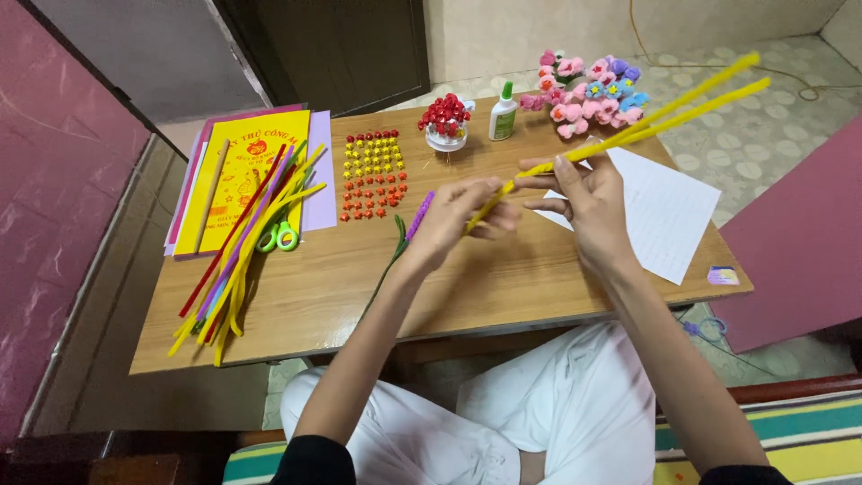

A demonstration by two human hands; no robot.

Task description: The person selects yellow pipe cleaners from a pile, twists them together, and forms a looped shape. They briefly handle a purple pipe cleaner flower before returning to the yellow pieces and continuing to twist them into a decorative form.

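Observation:
Two long yellow pipe cleaners (pixel 664 112) slant up to the right above the wooden table (pixel 503 278). My left hand (pixel 458 218) pinches their lower ends. A little farther along the stems, my right hand (pixel 588 199) holds them between thumb and fingers. A purple and green pipe cleaner stem (pixel 415 220) lies on the table just left of my left hand.
A pile of coloured pipe cleaners (pixel 242 251) and green scissors (pixel 278 237) lie at the left beside yellow and pink paper sheets (pixel 242 175). Small folded paper stars (pixel 373 175), a cup of red stars (pixel 445 121), a glue bottle (pixel 503 112), pipe cleaner flowers (pixel 588 94) and white paper (pixel 664 216) surround my hands.

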